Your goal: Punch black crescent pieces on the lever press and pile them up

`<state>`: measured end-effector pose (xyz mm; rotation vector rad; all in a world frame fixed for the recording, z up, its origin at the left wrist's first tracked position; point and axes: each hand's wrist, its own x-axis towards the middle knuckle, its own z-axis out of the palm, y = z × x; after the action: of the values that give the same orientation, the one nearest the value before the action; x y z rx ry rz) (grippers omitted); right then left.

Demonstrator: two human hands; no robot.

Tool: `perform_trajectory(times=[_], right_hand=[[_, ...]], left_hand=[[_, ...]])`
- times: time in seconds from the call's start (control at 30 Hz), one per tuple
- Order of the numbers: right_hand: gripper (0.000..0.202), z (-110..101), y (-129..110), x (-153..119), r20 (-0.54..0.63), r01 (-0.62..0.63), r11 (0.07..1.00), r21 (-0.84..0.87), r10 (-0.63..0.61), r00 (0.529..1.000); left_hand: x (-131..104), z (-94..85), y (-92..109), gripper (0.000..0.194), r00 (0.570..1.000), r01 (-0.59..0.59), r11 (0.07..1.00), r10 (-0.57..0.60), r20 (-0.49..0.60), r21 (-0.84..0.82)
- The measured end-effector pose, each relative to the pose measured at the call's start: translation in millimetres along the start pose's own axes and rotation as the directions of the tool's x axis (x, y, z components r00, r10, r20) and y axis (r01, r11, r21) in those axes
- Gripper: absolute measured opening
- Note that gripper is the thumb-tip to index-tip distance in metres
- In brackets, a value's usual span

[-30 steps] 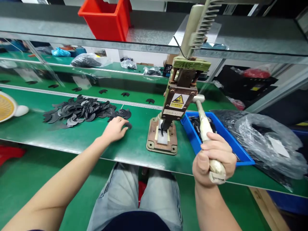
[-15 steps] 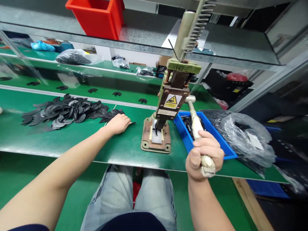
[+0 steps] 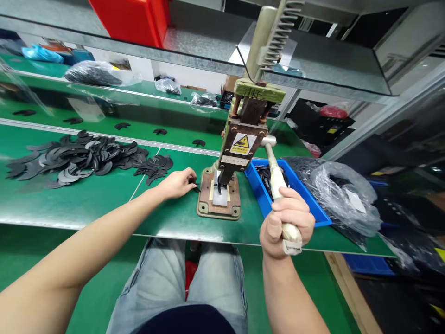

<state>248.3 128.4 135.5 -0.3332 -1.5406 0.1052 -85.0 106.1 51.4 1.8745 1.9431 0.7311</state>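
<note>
My left hand (image 3: 181,183) pinches a small black piece (image 3: 195,185) just left of the press base (image 3: 204,207). Wrapped round the pale lever handle (image 3: 277,178) is my right hand (image 3: 288,221), to the right of the press. A dark curved piece (image 3: 219,186) shows on the metal plate (image 3: 219,198) under the press head (image 3: 239,150). Loose black curved parts (image 3: 76,155) lie heaped on the green table (image 3: 174,218) at the left, with a smaller cluster (image 3: 156,166) nearer my left hand.
Right of the press stands a blue bin (image 3: 309,204) with dark pieces, beside a clear plastic bag (image 3: 347,195). Black parts lie spaced along the green strip (image 3: 139,123) behind. A metal shelf (image 3: 201,37) with a red bin (image 3: 134,21) hangs above.
My left hand has moved from the small cluster towards the press base, with a black piece between its fingers. My right hand still grips the lever. The view has shifted slightly.
</note>
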Motion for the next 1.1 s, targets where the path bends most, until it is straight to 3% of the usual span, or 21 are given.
perform_trajectory(times=[0.1,0.2,0.37,0.53,0.73,0.93,1.1], right_hand=[[0.018,0,0,0,-0.003,0.006,1.0,0.011,-0.006,1.0],[0.019,-1,0,0,-0.001,-0.002,1.0,0.004,0.002,1.0],[0.018,0,0,-1,-0.004,0.001,1.0,0.005,-0.001,1.0],[0.017,3,-1,0,-0.033,0.0,0.999,0.032,0.001,0.999],[0.018,1,-1,1,-0.011,0.008,1.0,-0.003,-0.008,1.0],[0.017,4,-2,-1,-0.044,-0.028,0.999,0.017,0.029,0.999],[0.018,7,-3,1,-0.069,-0.032,0.999,0.016,0.033,0.997]], left_hand=[[-5,20.3,5,0.031,0.992,0.07,0.966,-0.094,-0.088,-0.247],[-9,35.4,10,0.034,0.985,0.098,0.879,-0.153,-0.083,-0.467],[2,21.5,24,0.046,0.975,0.177,0.741,-0.222,0.012,-0.647],[18,9.7,50,0.042,0.953,0.301,0.662,-0.184,0.24,-0.687],[26,24.3,56,0.036,0.943,0.317,0.673,-0.146,0.301,-0.668],[31,23.4,52,0.037,0.936,0.339,0.659,-0.169,0.308,-0.671],[38,19.8,51,0.035,0.876,0.468,0.611,-0.228,0.424,-0.638]])
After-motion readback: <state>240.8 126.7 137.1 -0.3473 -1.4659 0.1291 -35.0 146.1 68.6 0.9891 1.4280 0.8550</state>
